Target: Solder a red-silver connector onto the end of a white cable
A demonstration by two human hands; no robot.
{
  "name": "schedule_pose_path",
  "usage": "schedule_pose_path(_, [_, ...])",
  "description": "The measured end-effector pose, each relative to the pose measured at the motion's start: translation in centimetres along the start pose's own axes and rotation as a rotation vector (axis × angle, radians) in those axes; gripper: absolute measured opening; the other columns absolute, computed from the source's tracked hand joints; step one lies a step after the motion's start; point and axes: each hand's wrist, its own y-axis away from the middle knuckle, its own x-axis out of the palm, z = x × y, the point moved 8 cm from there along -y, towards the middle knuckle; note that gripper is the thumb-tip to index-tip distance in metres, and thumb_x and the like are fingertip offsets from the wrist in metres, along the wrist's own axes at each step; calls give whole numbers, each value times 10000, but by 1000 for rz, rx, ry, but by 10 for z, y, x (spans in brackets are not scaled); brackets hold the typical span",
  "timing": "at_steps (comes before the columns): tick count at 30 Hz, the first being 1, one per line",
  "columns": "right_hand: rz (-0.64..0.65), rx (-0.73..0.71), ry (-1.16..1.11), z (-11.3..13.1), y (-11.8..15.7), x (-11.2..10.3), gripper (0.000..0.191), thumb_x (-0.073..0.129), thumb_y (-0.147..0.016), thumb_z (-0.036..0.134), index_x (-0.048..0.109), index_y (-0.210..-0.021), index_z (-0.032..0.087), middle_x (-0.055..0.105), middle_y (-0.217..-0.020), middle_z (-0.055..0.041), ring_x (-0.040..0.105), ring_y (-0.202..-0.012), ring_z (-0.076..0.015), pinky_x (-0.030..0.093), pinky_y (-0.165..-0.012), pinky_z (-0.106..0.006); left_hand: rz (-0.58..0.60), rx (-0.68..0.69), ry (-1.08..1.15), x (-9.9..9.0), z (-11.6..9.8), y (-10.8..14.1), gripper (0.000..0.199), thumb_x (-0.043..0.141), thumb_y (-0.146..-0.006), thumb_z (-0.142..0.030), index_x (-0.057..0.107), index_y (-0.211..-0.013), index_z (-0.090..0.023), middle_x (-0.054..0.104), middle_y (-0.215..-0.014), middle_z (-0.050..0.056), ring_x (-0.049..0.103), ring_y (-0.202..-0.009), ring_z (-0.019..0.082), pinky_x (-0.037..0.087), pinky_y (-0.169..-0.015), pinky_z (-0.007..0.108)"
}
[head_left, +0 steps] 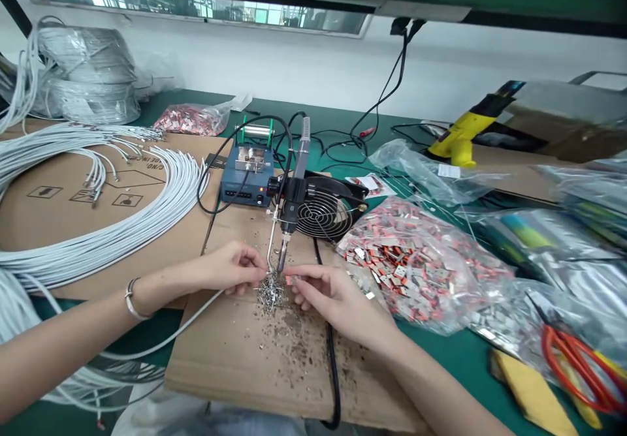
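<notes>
Forearms (73,338), nearest the camera, enter from the lower corners over a green table (455,352). On it lies a cardboard sheet (220,358) strewn with dark residue; to the right, a clear bag of connectors (450,273); behind, a blue soldering station (246,185), indicator lit. One soldering iron (292,207) is mounted tip-down at a heap of metallic scraps (271,295). Smallest item: a red connector (290,280), just right of the tip. Hazard: fingers of both hands are just beside the tip, presumably hot; sideways drift of either could cause a burn. Secondary: a loosened pinch could drop the connector among the scraps, and drag on the white cable (189,324) could displace its end. Pose: left hand (238,269) reaches inward, fingers pinched together on the cable; right hand (333,295) faces it, index finger extended over the thumb, connector clamped between.
</notes>
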Motion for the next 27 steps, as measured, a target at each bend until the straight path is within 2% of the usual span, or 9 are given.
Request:
schedule_pose_path(4, [-4, 143, -306, -14, -10, 9, 335, 686, -680, 299, 525, -925, 136, 588, -671, 10, 573, -555, -84, 478, -534, -204, 16, 8, 152, 3, 2, 3, 231, 550, -787, -324, 549, -842, -99, 539, -661, -19, 440, -417, 21, 337, -362, 125])
schedule_pose_path(7, [-18, 181, -404, -18, -9, 11, 363, 741, -643, 338, 529, -850, 129, 621, -667, -3, 589, -555, -79, 495, -559, -199, -5, -42, 224, 3, 10, 6, 275, 570, -782, -310, 563, -947, -90, 537, -610, -27, 424, -387, 24, 335, -347, 124])
schedule_pose_path(13, [-32, 180, -416, -19, -8, 10, 386, 759, -628, 392, 549, -809, 124, 647, -688, -21, 604, -561, -74, 496, -531, -170, 61, -24, 240, 8, 11, 7, 302, 565, -791, -342, 627, -958, -99, 544, -648, -11, 439, -412, 28, 353, -354, 128])
schedule_pose_path(27, [-18, 189, -440, -16, -7, 11, 347, 766, -634, 380, 572, -784, 135, 646, -646, -22, 569, -514, -60, 459, -475, -138, 43, -84, 254, 10, 15, 7, 303, 575, -786, -344, 637, -962, -105, 501, -566, -21, 419, -399, 38, 358, -357, 131])
